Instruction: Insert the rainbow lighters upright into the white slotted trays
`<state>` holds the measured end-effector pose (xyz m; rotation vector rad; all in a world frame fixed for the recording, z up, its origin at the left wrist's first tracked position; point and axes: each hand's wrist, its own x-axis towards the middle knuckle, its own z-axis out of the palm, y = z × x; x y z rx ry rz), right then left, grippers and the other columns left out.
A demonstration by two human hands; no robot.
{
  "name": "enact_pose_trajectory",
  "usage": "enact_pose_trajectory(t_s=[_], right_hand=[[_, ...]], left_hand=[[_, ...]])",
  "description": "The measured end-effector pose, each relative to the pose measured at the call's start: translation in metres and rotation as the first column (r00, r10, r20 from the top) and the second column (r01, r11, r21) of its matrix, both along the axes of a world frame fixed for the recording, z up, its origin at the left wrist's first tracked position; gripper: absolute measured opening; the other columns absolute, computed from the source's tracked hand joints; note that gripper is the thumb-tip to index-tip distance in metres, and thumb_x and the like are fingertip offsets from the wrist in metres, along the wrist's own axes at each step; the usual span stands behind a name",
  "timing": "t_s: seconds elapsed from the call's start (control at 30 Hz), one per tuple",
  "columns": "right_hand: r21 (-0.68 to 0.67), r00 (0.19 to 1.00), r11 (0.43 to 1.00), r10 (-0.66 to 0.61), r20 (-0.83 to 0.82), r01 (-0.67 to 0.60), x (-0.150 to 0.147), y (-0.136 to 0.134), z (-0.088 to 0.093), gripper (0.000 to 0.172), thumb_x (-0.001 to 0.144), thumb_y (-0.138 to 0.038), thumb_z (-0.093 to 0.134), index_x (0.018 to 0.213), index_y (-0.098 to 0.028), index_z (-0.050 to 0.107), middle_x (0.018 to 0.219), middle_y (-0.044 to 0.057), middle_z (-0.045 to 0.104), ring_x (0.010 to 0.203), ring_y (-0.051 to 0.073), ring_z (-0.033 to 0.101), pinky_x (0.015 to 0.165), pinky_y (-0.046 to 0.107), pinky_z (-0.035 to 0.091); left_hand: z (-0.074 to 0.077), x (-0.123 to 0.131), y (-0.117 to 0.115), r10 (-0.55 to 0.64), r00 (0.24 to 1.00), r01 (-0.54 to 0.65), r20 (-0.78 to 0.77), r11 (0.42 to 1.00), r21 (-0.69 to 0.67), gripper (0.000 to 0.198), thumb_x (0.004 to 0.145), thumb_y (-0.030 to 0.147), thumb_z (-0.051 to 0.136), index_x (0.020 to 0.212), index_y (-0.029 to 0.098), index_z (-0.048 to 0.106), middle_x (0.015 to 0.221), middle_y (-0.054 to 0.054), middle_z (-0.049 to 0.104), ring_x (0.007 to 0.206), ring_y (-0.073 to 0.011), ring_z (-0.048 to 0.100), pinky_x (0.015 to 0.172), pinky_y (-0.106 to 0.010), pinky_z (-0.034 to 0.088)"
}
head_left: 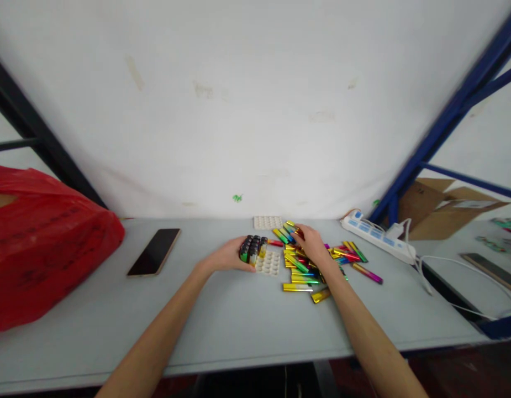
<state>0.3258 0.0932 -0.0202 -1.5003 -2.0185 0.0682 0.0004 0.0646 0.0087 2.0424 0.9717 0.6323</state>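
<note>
My left hand (232, 255) curls round the outer side of a block of upright lighters (252, 246) with black tops. These stand in rows at the left part of a white tray with round holes (268, 263). To the right lies a loose heap of shiny lighters (299, 265) in gold, green, blue, red and purple. My right hand (310, 241) reaches onto the far side of this heap, its fingers closed around lighters there. Its fingertips are partly hidden, so how many it grips is unclear.
A second white holed tray (268, 223) lies by the wall. On the left are a phone (154, 252) and a big red plastic bag (48, 243). A white power strip (377, 237) with cables, a cardboard box (435, 207) and a blue metal frame (449, 121) are on the right.
</note>
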Motion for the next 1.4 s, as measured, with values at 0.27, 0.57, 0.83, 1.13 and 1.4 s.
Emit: enact_pose_trajectory(t_s=[0.27,0.57,0.83,1.13,1.4], right_hand=[[0.026,0.991,0.999,0.041,-0.126,-0.038,-0.007,-0.005,0.005,0.047,0.104,-0.057,0.047,0.11,-0.017,0.071,0.09,0.011,0.077,0.082,0.026,0.071,0.081,0.037,0.052],[0.036,0.906,0.997,-0.05,-0.42,0.072,-0.012,-0.011,0.02,0.059,0.092,-0.067,0.057,0.112,-0.015,0.073,0.089,0.01,0.076,0.081,0.025,0.068,0.083,0.039,0.052],[-0.193,0.376,0.952,-0.093,-0.922,-0.238,-0.024,-0.019,0.028,0.057,0.073,-0.059,0.08,0.115,-0.022,0.072,0.075,-0.003,0.066,0.063,0.016,0.06,0.059,0.028,0.046],[-0.169,0.282,0.949,-0.091,-0.955,-0.266,-0.035,-0.023,0.03,0.046,0.067,-0.057,0.09,0.076,-0.022,0.062,0.062,-0.006,0.058,0.057,0.012,0.052,0.056,0.026,0.044],[-0.158,0.015,0.889,-0.168,-0.986,-0.429,-0.044,-0.025,0.024,0.038,0.064,-0.036,0.097,0.076,-0.022,0.063,0.088,0.001,0.075,0.079,0.016,0.07,0.076,0.031,0.062]], left_hand=[[0.001,0.001,-0.001,-0.007,1.0,0.007,0.008,1.0,0.006,0.083,0.059,0.041,0.097,0.132,0.017,0.065,0.131,-0.008,0.073,0.118,-0.031,0.068,0.106,-0.038,0.052],[-0.001,0.0,0.001,0.001,1.0,-0.001,-0.003,1.0,0.015,0.083,0.058,0.043,0.097,0.131,0.017,0.066,0.13,-0.008,0.074,0.118,-0.0318,0.068,0.106,-0.04,0.053],[0.001,0.0,0.0,0.001,1.0,-0.001,0.001,1.0,-0.01,0.084,0.059,0.042,0.097,0.132,0.016,0.065,0.131,-0.008,0.074,0.119,-0.032,0.067,0.105,-0.039,0.052],[0.001,0.001,0.0,0.014,1.0,-0.014,-0.01,1.0,-0.009,0.084,0.057,0.043,0.098,0.13,0.017,0.066,0.129,-0.008,0.074,0.117,-0.032,0.068,0.105,-0.039,0.053],[0.003,0.002,-0.002,-0.003,1.0,0.004,0.03,1.0,-0.03,0.082,0.059,0.042,0.097,0.131,0.018,0.066,0.13,-0.007,0.074,0.118,-0.031,0.068,0.105,-0.04,0.053]])
